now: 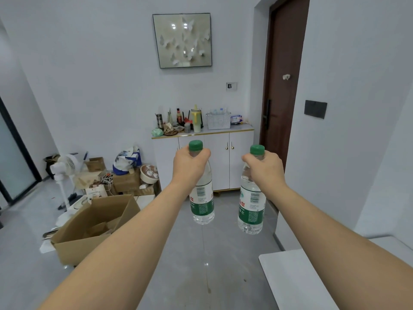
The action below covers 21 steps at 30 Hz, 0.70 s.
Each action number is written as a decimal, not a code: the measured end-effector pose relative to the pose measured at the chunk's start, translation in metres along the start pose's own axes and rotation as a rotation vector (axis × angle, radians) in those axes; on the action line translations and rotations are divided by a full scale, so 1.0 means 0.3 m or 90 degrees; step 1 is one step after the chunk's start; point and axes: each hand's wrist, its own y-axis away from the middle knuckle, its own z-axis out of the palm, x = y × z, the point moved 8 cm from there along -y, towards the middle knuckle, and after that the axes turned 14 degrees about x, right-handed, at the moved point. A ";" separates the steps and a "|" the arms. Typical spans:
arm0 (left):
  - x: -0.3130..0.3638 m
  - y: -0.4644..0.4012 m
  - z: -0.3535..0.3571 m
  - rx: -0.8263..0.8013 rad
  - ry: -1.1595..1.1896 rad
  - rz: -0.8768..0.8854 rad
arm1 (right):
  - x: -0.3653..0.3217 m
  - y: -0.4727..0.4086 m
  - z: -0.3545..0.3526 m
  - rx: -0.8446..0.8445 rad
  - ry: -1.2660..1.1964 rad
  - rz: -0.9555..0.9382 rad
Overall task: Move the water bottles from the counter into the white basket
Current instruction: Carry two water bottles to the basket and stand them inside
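Observation:
My left hand grips the neck of a clear water bottle with a green cap and green label, held upright in the air. My right hand holds a second, matching water bottle the same way. Both bottles hang over the grey floor at mid-room. Far ahead, the white basket stands on the top of a white cabinet against the back wall; several bottle tops show inside it.
An open cardboard box and a clutter of boxes, bags and a white fan fill the floor at left. A white counter corner juts in at lower right. A brown door stands right of the cabinet. Cups and bottles crowd the cabinet's left half.

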 end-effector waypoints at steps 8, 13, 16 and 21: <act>-0.074 -0.292 0.242 0.005 0.013 0.003 | 0.063 -0.314 0.188 -0.010 -0.021 -0.001; -0.103 -0.477 0.349 0.012 0.019 0.011 | 0.082 -0.480 0.325 -0.023 -0.038 -0.012; -0.141 -0.580 0.394 0.018 0.022 0.008 | 0.109 -0.550 0.421 -0.033 -0.041 -0.018; -0.241 -0.764 0.474 0.022 0.006 0.005 | 0.205 -0.676 0.615 -0.054 -0.049 0.020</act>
